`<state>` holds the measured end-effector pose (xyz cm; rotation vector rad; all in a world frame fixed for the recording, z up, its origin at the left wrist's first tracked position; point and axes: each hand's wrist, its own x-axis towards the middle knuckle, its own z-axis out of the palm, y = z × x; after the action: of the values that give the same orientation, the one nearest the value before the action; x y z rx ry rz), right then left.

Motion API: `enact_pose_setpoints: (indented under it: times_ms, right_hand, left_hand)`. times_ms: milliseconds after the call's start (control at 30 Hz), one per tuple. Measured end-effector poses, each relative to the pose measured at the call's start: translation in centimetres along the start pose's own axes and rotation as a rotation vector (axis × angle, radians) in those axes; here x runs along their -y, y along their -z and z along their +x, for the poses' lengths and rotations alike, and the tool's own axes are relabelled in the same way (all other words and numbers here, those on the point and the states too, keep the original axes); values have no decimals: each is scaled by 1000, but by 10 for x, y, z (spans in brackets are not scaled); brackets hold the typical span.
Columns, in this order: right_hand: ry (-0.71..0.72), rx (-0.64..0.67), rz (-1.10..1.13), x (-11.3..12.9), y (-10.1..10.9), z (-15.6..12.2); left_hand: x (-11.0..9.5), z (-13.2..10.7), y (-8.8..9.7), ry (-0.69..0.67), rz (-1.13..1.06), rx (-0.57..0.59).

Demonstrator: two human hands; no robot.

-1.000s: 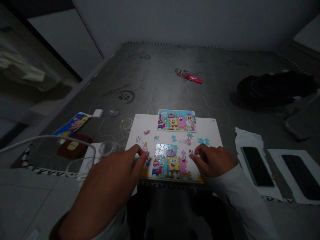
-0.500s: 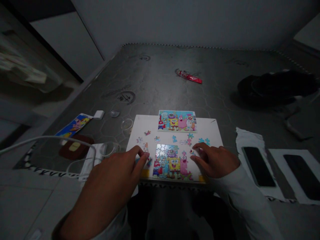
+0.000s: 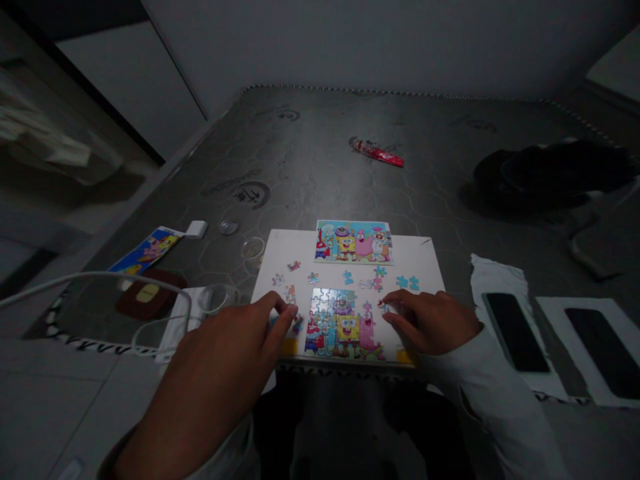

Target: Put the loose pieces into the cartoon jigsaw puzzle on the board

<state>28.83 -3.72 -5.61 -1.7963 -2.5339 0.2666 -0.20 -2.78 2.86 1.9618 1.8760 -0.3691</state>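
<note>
A partly joined cartoon jigsaw puzzle (image 3: 336, 323) lies on a white board (image 3: 425, 257). My right hand (image 3: 433, 320) is at its right edge, thumb and forefinger pinched on a small puzzle piece (image 3: 382, 305). Left of the puzzle, my left hand (image 3: 235, 347) is closed in a pinch; what its fingertips hold, if anything, I cannot make out. Loose puzzle pieces (image 3: 297, 325) lie by those fingertips, partly hidden. Several more loose pieces (image 3: 348, 277) are scattered above the puzzle. Behind them lies a reference picture card (image 3: 354, 242) with the same characters.
On the left are clear round lids (image 3: 253, 248), a brown case (image 3: 150, 297), a white cable (image 3: 100, 275) and a colourful packet (image 3: 147, 250). Two phones (image 3: 517, 333) lie at the right. A black bag-like object (image 3: 550, 177) and a red wrapper (image 3: 380, 155) sit farther back.
My right hand has shifted slightly left with the puzzle piece, closer to the joined puzzle's right edge. My left hand stays nearly still.
</note>
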Motion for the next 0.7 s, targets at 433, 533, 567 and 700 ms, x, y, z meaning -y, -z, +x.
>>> enact_pose_setpoints:
  times_ms: [433, 533, 567, 700]
  right_hand:
    - [28, 10, 33, 0, 0, -1]
    - [23, 11, 37, 0, -1, 0]
    - [12, 5, 39, 0, -1, 0]
    - [14, 22, 68, 1, 0, 1]
  left_hand:
    - [5, 0, -1, 3, -24, 1]
    - [4, 0, -1, 2, -18, 9]
    - [4, 0, -1, 4, -15, 9]
    - [2, 0, 0, -1, -4, 7]
